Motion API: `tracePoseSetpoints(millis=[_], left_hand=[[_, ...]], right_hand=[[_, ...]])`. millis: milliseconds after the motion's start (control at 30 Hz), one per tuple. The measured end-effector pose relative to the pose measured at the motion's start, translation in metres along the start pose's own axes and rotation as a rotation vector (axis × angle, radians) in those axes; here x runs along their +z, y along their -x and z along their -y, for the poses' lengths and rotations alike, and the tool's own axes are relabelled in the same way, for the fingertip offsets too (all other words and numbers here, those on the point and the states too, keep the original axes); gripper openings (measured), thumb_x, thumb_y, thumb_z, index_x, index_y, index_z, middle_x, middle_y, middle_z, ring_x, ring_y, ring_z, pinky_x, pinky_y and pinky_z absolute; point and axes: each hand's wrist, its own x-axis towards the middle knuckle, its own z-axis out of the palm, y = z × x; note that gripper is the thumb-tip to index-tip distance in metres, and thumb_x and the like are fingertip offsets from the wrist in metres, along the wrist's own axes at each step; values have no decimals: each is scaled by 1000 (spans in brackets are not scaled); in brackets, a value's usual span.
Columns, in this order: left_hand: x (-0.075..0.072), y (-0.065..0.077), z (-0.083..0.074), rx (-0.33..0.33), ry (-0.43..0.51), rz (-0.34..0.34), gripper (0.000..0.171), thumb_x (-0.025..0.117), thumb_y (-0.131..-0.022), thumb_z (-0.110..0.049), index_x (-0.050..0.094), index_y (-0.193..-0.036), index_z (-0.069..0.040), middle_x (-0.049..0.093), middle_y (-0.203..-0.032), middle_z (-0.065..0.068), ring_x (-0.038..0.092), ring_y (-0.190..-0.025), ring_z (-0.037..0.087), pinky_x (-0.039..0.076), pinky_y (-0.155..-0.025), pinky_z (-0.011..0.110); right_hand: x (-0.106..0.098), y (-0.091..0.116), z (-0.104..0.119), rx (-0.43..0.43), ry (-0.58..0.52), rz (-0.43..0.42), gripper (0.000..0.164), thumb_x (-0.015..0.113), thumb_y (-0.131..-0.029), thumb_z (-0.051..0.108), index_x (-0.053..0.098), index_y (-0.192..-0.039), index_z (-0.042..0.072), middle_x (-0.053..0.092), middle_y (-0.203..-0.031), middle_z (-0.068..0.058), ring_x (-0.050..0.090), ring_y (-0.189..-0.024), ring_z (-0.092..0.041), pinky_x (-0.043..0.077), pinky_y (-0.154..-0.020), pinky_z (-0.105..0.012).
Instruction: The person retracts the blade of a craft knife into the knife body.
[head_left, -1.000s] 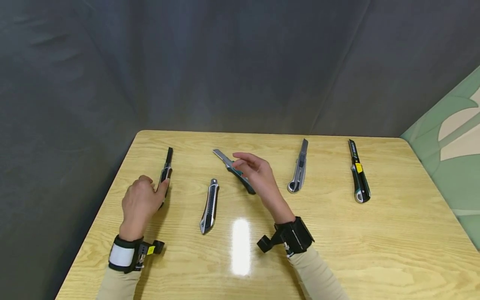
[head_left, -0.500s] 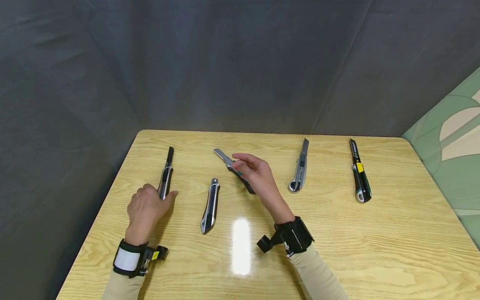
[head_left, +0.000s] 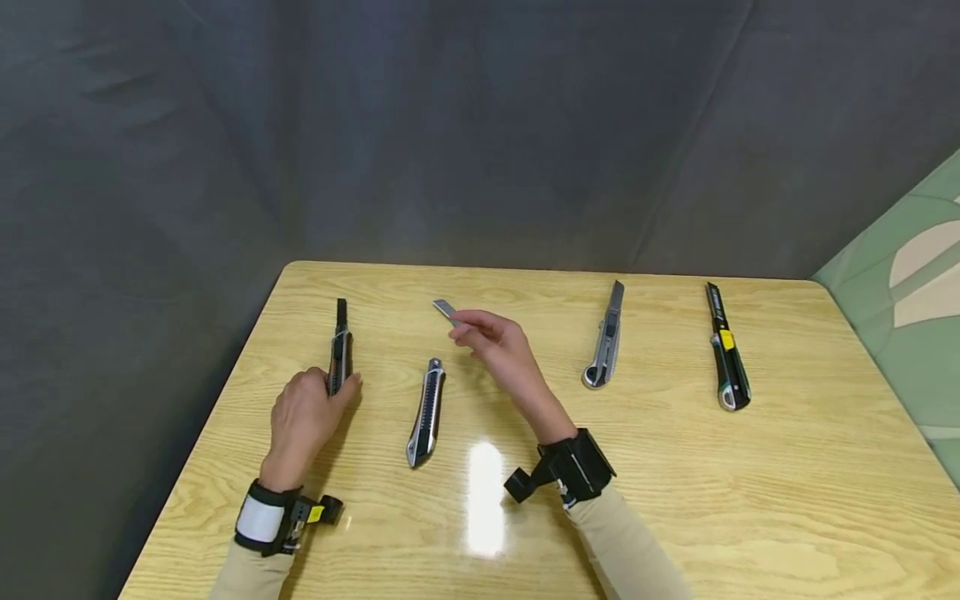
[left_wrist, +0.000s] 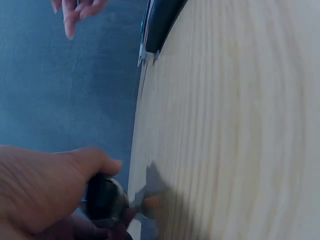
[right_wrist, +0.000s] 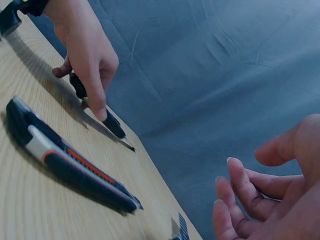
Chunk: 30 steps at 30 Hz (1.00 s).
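Observation:
Several utility knives lie in a row on the wooden table [head_left: 675, 500]. My left hand [head_left: 309, 412] grips the near end of the leftmost black knife [head_left: 341, 343], thumb on one side and fingers on the other; the left wrist view shows its dark butt [left_wrist: 104, 200] in the pinch. My right hand [head_left: 497, 346] hovers with loosely curled, empty fingers [right_wrist: 250, 192] over a third knife, of which only the extended blade [head_left: 446, 310] shows. Between the hands lies a silver and black knife [head_left: 427, 412], also seen as a dark knife with an orange stripe [right_wrist: 70, 165].
A silver knife [head_left: 606, 340] and a black-green knife with a yellow slider [head_left: 727, 358] lie further right. A dark curtain [head_left: 480, 125] hangs behind the table. A green patterned surface [head_left: 915, 308] stands at the right edge.
My left hand has slid forward and closed around the leftmost knife, which now points straighter away. My right hand has moved forward over the third knife and hides its handle.

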Motion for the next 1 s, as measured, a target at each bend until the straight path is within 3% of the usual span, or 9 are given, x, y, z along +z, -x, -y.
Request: tracePoseSetpoints(millis=[167,300,433,533,633,800,1000], left_hand=[[2,2,-8,40,20,-80,44,61,-97,-41,56,-73,-4,49,-66,8,46,-50,22,33,-44,30],[1,6,-21,89,53,-160,42,63,-96,-40,59,-81,-2,51,-67,9,49,-52,22,34,-45,31],[-2,8,-36,144,92,-190,40,65,-96,-37,59,-90,2,52,-69,9,50,-55,24,35,-48,32],[-3,10,-46,181,112,-193,39,66,-95,-36,59,-97,2,54,-71,9,50,-57,23,36,-50,33],[-1,13,-53,198,141,-202,39,66,-96,-36,58,-103,2,56,-73,8,50,-59,22,37,-51,33],[2,21,-62,197,235,-235,41,70,-94,-33,52,-111,-1,65,-77,10,54,-59,19,40,-52,31],[3,27,-75,234,385,-289,47,73,-91,-31,47,-118,-3,72,-87,10,57,-61,14,40,-50,23]], right_hand=[[19,-10,0,37,-7,110,31,55,-100,13,64,-130,12,66,-118,-23,63,-114,-40,45,-100,-57],[36,-19,3,75,19,162,35,52,-100,13,58,-135,10,66,-122,-22,62,-116,-39,47,-102,-55],[51,-29,8,152,61,223,37,51,-101,19,58,-134,5,70,-122,-15,66,-116,-33,49,-100,-52],[59,-37,10,233,30,258,38,52,-101,28,63,-128,3,72,-117,-13,67,-114,-31,50,-99,-48],[62,-42,12,277,-43,224,39,52,-103,33,64,-124,2,73,-111,-13,67,-112,-32,51,-97,-47],[63,-41,19,178,-118,120,35,52,-103,30,66,-119,2,73,-102,-12,70,-97,-25,50,-96,-47],[63,-33,36,-24,-104,66,29,56,-102,30,71,-112,7,75,-96,-8,66,-84,-12,50,-82,-34]])
